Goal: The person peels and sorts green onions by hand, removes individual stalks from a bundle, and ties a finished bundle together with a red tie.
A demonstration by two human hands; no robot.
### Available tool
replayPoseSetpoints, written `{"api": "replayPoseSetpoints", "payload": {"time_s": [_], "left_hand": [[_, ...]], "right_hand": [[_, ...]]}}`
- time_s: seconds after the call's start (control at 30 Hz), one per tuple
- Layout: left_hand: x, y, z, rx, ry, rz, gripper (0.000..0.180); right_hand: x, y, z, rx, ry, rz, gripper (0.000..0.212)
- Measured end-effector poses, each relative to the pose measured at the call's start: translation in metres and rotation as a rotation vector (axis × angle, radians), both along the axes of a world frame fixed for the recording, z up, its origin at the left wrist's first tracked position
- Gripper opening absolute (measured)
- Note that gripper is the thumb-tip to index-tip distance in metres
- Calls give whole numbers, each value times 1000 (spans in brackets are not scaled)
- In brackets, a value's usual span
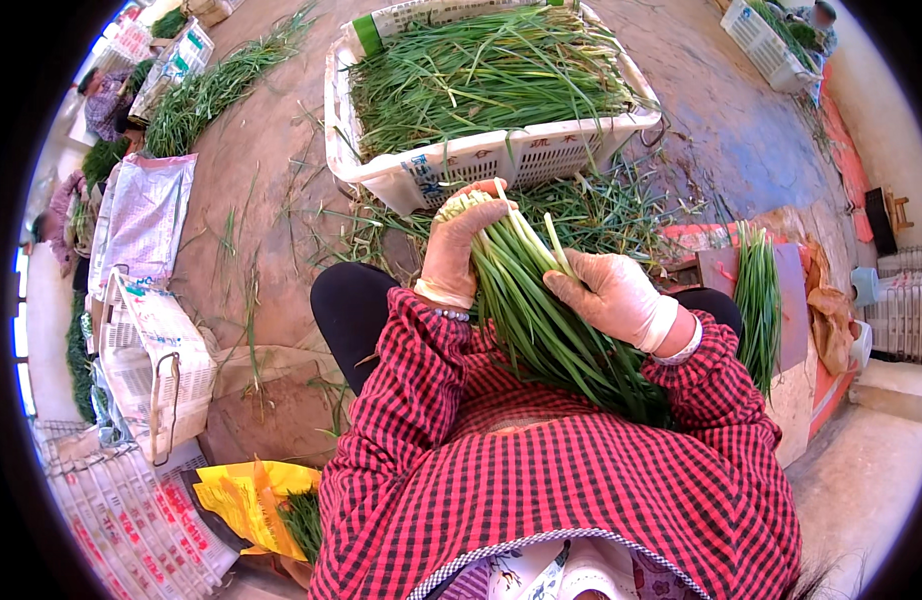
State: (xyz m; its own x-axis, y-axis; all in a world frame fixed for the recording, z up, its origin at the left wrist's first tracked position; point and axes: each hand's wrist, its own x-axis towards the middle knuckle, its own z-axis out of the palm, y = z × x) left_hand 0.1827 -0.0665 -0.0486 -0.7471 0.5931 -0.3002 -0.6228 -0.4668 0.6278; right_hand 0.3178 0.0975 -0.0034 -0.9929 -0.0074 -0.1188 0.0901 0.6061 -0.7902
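My gloved left hand (pixel 455 250) is wrapped around a thick bunch of garlic chives (pixel 541 310) near its pale stem ends, which point up and away from me. The green leaves run down to the right across my lap. On the right side of the bunch, my gloved right hand (pixel 611 298) is closed with its thumb against a few stalks, and one pale end sticks up beside it. Just beyond my hands stands a white plastic crate (pixel 481 168), with a deep layer of loose garlic chives (pixel 491 80) in it.
Loose leaves (pixel 621 215) litter the floor around the crate. Another chive bunch (pixel 758 300) lies on a board at my right. To my left are a white crate (pixel 161 365), stacked crates (pixel 141 530) and a yellow bag (pixel 256 500). Other people sit beside crates farther off.
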Motion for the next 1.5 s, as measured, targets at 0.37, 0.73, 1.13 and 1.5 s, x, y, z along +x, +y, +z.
{"api": "replayPoseSetpoints", "payload": {"time_s": [0.37,0.73,1.13,1.5], "left_hand": [[7,-2,6,38,38,66,24],[5,-1,13,262,35,-342,65],[-36,-30,48,239,224,247,25],[-66,-112,84,219,467,478,19]], "right_hand": [[-25,-9,-12,-442,119,-289,15],[-53,20,4,-587,-528,215,64],[-32,65,-6,-365,-674,329,27],[-54,73,37,353,818,88,39]]}}
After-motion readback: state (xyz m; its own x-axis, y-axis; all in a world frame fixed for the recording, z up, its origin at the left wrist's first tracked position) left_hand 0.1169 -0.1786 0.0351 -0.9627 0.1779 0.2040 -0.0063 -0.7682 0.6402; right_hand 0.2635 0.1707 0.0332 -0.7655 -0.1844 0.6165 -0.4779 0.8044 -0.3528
